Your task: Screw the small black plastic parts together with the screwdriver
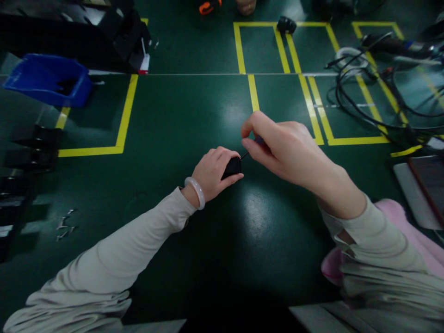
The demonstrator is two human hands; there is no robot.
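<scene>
Near the middle of the green table, my left hand (215, 173) is wrapped around a small black block (231, 168), fingers over its top and thumb along its near side. My right hand (274, 145), up and to the right of it, pinches the dark handle of a thin screwdriver (259, 140). The screwdriver's shaft slants down to the left, and its tip meets the block's right end. Part of the block is hidden under my left fingers.
A blue bin (48, 78) is at the upper left, with black parts (33, 148) below it. Small screws (65, 225) lie at left. Cables (350, 99) and a tablet-like device (428, 180) are at right. Another person's hand (246, 5) shows at the top edge.
</scene>
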